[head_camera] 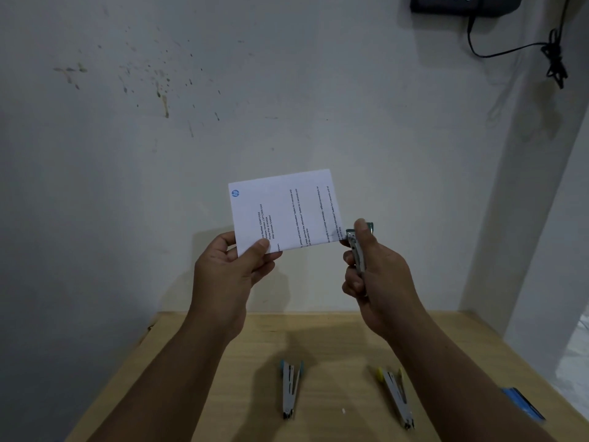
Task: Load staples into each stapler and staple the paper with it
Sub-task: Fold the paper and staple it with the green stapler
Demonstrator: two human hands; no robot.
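matt wood table [334, 339]; white paper [287, 212]; shiny metal stapler [358, 255].

The folded paper [283, 212] is white, printed with lines of small black text and a round blue logo [235, 193] at one corner. The stapler [358, 250] at its edge is silvery metal with a dark green end. On the light, wood-grained desk [197, 371], one open stapler [290, 389] is silver with teal tips, the other [396, 397] silver with yellow tips. A blue box [522, 403] lies at the desk's right edge. The wall [159, 154] is off-white, flecked with dark greenish spatter.
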